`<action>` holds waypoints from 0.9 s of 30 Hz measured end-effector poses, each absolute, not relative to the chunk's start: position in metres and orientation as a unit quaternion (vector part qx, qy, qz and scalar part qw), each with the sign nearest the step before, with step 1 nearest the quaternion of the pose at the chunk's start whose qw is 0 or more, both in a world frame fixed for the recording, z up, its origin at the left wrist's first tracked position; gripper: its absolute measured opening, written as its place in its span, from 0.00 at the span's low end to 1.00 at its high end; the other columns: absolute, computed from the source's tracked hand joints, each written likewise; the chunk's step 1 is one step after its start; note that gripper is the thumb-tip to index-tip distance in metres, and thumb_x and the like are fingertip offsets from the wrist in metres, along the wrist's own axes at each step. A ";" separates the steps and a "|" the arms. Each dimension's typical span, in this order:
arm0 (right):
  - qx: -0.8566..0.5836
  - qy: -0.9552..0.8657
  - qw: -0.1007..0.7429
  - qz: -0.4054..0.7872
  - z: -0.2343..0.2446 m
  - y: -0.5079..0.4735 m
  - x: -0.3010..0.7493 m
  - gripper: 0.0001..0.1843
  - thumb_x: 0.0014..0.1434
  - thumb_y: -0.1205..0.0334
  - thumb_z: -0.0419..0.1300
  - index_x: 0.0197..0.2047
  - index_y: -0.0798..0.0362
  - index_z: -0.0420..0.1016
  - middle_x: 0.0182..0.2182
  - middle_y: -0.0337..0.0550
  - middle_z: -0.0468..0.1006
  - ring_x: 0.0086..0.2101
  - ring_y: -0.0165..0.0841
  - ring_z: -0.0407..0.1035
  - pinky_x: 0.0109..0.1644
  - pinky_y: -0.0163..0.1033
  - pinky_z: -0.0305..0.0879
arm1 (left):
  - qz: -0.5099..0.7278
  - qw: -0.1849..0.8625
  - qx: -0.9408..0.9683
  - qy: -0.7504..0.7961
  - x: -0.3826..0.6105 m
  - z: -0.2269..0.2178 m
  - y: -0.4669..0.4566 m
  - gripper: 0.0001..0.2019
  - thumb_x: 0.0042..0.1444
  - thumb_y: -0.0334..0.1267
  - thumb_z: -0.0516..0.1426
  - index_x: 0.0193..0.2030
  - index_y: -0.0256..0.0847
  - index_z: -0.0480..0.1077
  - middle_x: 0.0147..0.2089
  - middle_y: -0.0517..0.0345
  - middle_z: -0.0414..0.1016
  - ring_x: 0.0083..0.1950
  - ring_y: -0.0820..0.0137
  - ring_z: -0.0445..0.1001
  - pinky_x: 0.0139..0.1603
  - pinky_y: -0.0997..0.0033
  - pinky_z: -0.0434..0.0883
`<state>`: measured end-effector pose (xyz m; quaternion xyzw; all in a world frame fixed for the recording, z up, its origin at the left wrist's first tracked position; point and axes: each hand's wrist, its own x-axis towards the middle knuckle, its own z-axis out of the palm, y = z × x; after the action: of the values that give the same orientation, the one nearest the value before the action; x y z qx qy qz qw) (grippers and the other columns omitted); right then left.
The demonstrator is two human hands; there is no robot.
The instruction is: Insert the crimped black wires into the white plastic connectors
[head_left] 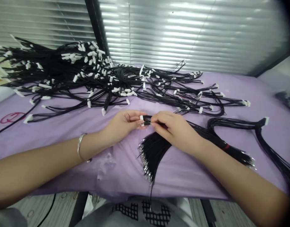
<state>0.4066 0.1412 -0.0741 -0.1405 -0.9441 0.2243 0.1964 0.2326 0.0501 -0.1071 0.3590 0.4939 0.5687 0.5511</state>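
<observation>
Between the fingertips of my left hand (126, 124) is a small white connector (142, 118) with several black wires running out of its right side. My right hand (174, 129) is closed in a pinch on a black wire (148, 123) close to that connector. Just below my right hand a fanned bundle of black wires (156, 151) lies on the purple cloth, its silver crimped ends (146, 164) pointing to the lower left. The bundle continues under my right wrist to a red tie (226, 147) and more metal ends at the right.
A large heap of black cable harnesses (50, 66) with white connectors covers the back left and reaches across the middle. Another black harness (234, 123) bends along the right side. Window blinds (159, 34) stand behind the table. The purple cloth's front edge (116, 197) is close to my body.
</observation>
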 end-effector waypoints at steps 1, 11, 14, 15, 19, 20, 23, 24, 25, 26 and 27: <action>-0.153 -0.941 0.196 0.229 -0.075 0.141 0.405 0.06 0.59 0.68 0.53 0.34 0.56 0.71 0.30 0.40 0.74 0.29 0.27 0.65 0.34 0.32 0.58 | 0.564 0.548 0.366 0.498 0.233 -0.107 0.050 0.13 0.48 0.26 0.63 0.42 0.36 0.75 0.38 0.55 0.80 0.38 0.74 0.77 0.46 0.74 0.73; -0.281 -0.907 0.128 0.285 -0.064 0.147 0.411 0.09 0.57 0.64 0.55 0.26 0.55 0.70 0.17 0.33 0.66 0.19 0.24 0.56 0.25 0.33 0.50 | 0.543 0.560 0.370 0.506 0.230 -0.106 0.050 0.11 0.51 0.30 0.62 0.43 0.38 0.76 0.40 0.56 0.80 0.39 0.71 0.78 0.48 0.72 0.73; -0.283 -0.905 0.126 0.290 -0.065 0.145 0.410 0.09 0.57 0.65 0.55 0.25 0.55 0.71 0.18 0.33 0.66 0.20 0.23 0.57 0.25 0.33 0.51 | 0.538 0.558 0.375 0.507 0.229 -0.107 0.050 0.11 0.52 0.31 0.62 0.44 0.38 0.76 0.40 0.56 0.80 0.39 0.71 0.79 0.48 0.71 0.73; -0.282 -0.905 0.123 0.292 -0.065 0.145 0.410 0.09 0.57 0.65 0.55 0.26 0.55 0.71 0.19 0.33 0.67 0.20 0.23 0.58 0.26 0.33 0.51 | 0.535 0.557 0.380 0.509 0.229 -0.107 0.050 0.12 0.52 0.32 0.62 0.44 0.38 0.76 0.40 0.56 0.80 0.39 0.71 0.79 0.49 0.70 0.73; -0.280 -0.907 0.119 0.291 -0.066 0.145 0.409 0.09 0.57 0.65 0.55 0.27 0.55 0.71 0.20 0.34 0.68 0.21 0.23 0.58 0.26 0.32 0.51 | 0.520 0.558 0.394 0.513 0.228 -0.105 0.050 0.12 0.52 0.32 0.62 0.45 0.38 0.75 0.40 0.56 0.80 0.38 0.72 0.78 0.48 0.71 0.73; -0.280 -0.908 0.118 0.288 -0.066 0.145 0.409 0.09 0.58 0.65 0.55 0.27 0.55 0.71 0.20 0.33 0.68 0.21 0.23 0.58 0.26 0.32 0.51 | 0.517 0.559 0.396 0.513 0.228 -0.104 0.051 0.12 0.53 0.32 0.62 0.45 0.38 0.75 0.40 0.56 0.80 0.37 0.72 0.78 0.48 0.72 0.73; -0.278 -0.909 0.119 0.286 -0.067 0.146 0.409 0.09 0.58 0.65 0.55 0.27 0.55 0.71 0.20 0.33 0.68 0.21 0.23 0.58 0.26 0.32 0.51 | 0.518 0.563 0.391 0.511 0.229 -0.103 0.051 0.11 0.52 0.31 0.62 0.44 0.38 0.75 0.40 0.57 0.80 0.38 0.73 0.78 0.47 0.74 0.73; -0.276 -0.909 0.121 0.286 -0.067 0.146 0.410 0.09 0.58 0.65 0.55 0.26 0.55 0.71 0.20 0.33 0.68 0.21 0.23 0.58 0.26 0.32 0.51 | 0.521 0.564 0.386 0.511 0.229 -0.103 0.051 0.11 0.52 0.31 0.62 0.44 0.38 0.76 0.39 0.57 0.80 0.38 0.73 0.78 0.47 0.73 0.74; -0.274 -0.910 0.122 0.288 -0.067 0.146 0.410 0.10 0.58 0.65 0.55 0.26 0.55 0.70 0.20 0.33 0.68 0.21 0.23 0.58 0.26 0.32 0.52 | 0.524 0.565 0.380 0.511 0.229 -0.103 0.051 0.11 0.52 0.31 0.62 0.43 0.38 0.76 0.39 0.58 0.80 0.38 0.73 0.78 0.47 0.72 0.74; -0.272 -0.910 0.123 0.289 -0.066 0.147 0.410 0.10 0.58 0.66 0.54 0.26 0.55 0.70 0.20 0.33 0.68 0.21 0.23 0.58 0.26 0.32 0.52 | 0.526 0.567 0.375 0.511 0.229 -0.103 0.051 0.11 0.52 0.31 0.62 0.43 0.38 0.76 0.39 0.58 0.80 0.38 0.73 0.78 0.47 0.72 0.74; -0.271 -0.910 0.124 0.290 -0.066 0.147 0.409 0.10 0.58 0.66 0.54 0.26 0.55 0.70 0.20 0.33 0.68 0.21 0.23 0.58 0.26 0.32 0.52 | 0.525 0.569 0.371 0.512 0.229 -0.103 0.050 0.10 0.52 0.31 0.62 0.43 0.38 0.76 0.39 0.58 0.79 0.38 0.72 0.78 0.48 0.71 0.74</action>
<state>0.4095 0.1467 -0.0664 -0.2712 -0.9095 0.2896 0.1238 0.2292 0.0505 -0.1028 0.3711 0.5125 0.5254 0.5688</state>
